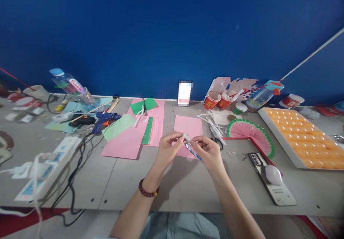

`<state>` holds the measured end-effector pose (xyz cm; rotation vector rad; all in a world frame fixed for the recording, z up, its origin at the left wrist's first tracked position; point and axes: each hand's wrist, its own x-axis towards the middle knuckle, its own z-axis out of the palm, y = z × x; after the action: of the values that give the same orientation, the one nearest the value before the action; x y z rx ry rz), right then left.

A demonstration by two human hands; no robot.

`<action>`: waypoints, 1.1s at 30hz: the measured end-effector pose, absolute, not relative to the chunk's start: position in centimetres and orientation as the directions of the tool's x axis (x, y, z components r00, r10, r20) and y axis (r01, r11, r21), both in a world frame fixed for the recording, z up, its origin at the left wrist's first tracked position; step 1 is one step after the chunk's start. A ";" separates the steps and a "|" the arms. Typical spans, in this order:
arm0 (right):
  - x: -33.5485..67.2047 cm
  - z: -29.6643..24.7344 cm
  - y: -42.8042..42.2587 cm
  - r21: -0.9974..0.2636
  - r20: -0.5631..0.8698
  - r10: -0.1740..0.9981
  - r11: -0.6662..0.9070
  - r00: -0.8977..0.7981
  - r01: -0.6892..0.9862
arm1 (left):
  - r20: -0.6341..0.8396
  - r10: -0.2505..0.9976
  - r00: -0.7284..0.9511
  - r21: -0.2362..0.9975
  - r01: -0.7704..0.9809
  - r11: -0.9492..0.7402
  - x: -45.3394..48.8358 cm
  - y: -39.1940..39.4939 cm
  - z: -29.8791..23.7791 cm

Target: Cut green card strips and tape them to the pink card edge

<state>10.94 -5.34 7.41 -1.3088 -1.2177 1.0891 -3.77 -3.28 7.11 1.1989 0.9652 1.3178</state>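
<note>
Both my hands meet over a pink sheet of paper (189,125) in front of me. My left hand (171,146) is closed in a pinch on a short whitish strip (186,137). A narrow blue-and-white roll of tape (194,152) hangs tilted under the fingers of my right hand (208,152), which is closed on it. The strip reaches from the left fingertips toward the right ones; where it joins the roll is hidden. Scissors (219,143) with dark handles lie just beyond my right hand, partly covered, beside some white paper strips (208,118).
To the left are a blue glue gun (103,120), a power strip (51,167), a tilted bottle (72,85) and coloured paper (125,140). To the right are red paper cups (212,100), a watermelon-patterned paper fan (249,133), a phone (282,194) under a white mouse (273,175), and a tray of orange balls (285,152).
</note>
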 end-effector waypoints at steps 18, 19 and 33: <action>10.8 7.6 -5.3 -0.992 0.024 0.995 0.011 0.102 0.129 | 0.116 0.992 0.049 0.975 -0.194 -0.105 -3.7 -3.4 7.4; 10.8 7.7 -5.3 -0.991 0.026 0.994 0.012 0.105 0.132 | 0.114 0.992 0.047 0.976 -0.191 -0.103 -3.7 -3.4 7.4; 10.8 7.4 -5.3 -0.994 -0.001 0.996 -0.011 0.094 0.112 | 0.122 0.991 0.052 0.976 -0.186 -0.110 -3.6 -3.3 7.4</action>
<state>10.83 -5.26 7.40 -1.3388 -1.2179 1.0881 -3.64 -3.33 7.42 1.1843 0.9697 1.3283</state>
